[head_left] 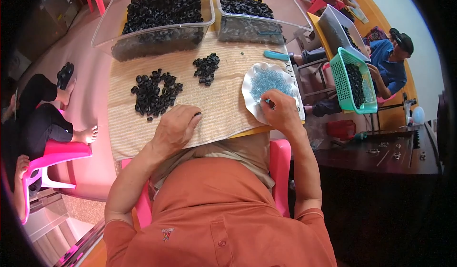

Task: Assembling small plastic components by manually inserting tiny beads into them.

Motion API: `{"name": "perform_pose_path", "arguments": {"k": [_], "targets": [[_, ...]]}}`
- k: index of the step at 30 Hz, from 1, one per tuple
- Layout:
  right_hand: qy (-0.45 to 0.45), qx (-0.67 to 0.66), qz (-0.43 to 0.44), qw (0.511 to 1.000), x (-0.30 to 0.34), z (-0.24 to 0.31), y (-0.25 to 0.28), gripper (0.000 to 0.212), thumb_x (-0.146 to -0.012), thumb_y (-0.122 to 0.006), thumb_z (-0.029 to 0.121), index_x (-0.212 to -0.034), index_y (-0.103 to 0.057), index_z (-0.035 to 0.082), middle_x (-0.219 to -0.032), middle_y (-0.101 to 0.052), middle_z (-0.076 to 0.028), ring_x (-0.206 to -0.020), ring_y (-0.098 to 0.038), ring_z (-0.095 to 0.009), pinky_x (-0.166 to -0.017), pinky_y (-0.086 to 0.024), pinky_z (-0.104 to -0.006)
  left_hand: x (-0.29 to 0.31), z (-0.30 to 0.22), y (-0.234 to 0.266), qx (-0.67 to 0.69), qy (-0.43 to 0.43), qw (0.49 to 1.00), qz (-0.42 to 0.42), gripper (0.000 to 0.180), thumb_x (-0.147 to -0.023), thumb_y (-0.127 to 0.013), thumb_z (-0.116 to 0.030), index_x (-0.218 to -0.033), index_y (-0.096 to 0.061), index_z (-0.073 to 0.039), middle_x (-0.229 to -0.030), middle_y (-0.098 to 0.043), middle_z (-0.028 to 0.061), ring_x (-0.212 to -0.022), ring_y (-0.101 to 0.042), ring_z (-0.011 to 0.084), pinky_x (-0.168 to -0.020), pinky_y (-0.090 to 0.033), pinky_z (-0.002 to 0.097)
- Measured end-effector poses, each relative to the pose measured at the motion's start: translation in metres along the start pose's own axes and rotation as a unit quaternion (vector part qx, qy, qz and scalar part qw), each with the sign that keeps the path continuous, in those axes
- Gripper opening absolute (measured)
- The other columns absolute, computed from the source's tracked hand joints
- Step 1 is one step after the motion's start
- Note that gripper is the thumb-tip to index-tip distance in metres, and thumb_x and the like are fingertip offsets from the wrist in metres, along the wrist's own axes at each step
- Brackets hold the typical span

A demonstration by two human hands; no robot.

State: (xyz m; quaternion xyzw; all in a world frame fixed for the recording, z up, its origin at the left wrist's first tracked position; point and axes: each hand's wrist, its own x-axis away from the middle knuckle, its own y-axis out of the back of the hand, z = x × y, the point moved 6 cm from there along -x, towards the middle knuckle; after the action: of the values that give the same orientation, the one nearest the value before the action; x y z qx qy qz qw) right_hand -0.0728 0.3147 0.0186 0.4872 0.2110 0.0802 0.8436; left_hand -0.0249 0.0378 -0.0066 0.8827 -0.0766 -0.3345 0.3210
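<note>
My left hand (177,125) rests at the near part of the cloth-covered table (228,76), fingers curled, with a small black plastic piece (198,113) showing between thumb and forefinger. Over a white wavy-rimmed dish (249,79), my right hand (282,109) pinches thumb and finger together; whatever lies between them is too small to make out. The dish holds many tiny clear bluish pieces (270,80). Beyond my left hand lies a loose pile of black pieces (154,93), with a smaller black pile (206,69) to its right.
Two clear bins, the left one (107,29) and the right one (290,17), stand at the table's far side with black pieces inside. A teal-handled tool (276,55) lies beyond the dish. At right, another person (388,62) sits by a green basket (343,84). Someone sits on a pink chair (66,155) at left.
</note>
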Motion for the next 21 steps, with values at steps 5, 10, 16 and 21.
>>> {"name": "perform_pose_path", "arguments": {"k": [5,10,16,21], "targets": [[0.004,-0.007,-0.004,1.000,0.001,-0.001,0.000,0.015,-0.084,-0.073,0.006,-0.098,-0.069,0.003,-0.087,-0.067,-0.014,-0.083,-0.068,-0.035,-0.073,-0.054,-0.0431,0.000,0.001,0.002,0.018,0.020,0.999,-0.022,0.015,-0.088,-0.070,-0.001,-0.102,-0.066,0.002,-0.090,-0.069,0.0183,-0.082,-0.068,0.0362,-0.071,-0.054,0.0419],[0.014,0.002,-0.010,1.000,0.001,0.000,0.001,0.016,-0.083,-0.073,0.005,-0.099,-0.069,0.003,-0.087,-0.067,-0.015,-0.084,-0.067,-0.036,-0.073,-0.054,-0.0432,0.003,0.005,0.003,0.071,0.071,0.995,-0.028,0.012,-0.089,-0.071,-0.002,-0.100,-0.068,0.001,-0.090,-0.070,0.0178,-0.080,-0.069,0.0337,-0.069,-0.054,0.0383],[0.028,-0.009,-0.029,0.999,0.002,0.002,0.003,0.015,-0.084,-0.072,0.004,-0.098,-0.069,0.003,-0.088,-0.067,-0.015,-0.084,-0.067,-0.035,-0.074,-0.054,-0.0428,0.006,0.017,0.000,0.176,0.179,0.968,-0.016,0.013,-0.086,-0.073,0.000,-0.099,-0.071,0.000,-0.092,-0.071,0.0143,-0.078,-0.070,0.0220,-0.069,-0.054,0.0308],[0.018,-0.017,-0.025,0.999,0.004,0.000,0.004,0.013,-0.083,-0.073,0.004,-0.096,-0.069,0.002,-0.087,-0.067,-0.014,-0.083,-0.067,-0.035,-0.074,-0.054,-0.0420,0.010,0.021,-0.008,0.253,0.217,0.943,-0.011,0.015,-0.085,-0.074,0.002,-0.099,-0.070,0.001,-0.091,-0.071,0.0078,-0.079,-0.068,0.0110,-0.069,-0.054,0.0246]]}}
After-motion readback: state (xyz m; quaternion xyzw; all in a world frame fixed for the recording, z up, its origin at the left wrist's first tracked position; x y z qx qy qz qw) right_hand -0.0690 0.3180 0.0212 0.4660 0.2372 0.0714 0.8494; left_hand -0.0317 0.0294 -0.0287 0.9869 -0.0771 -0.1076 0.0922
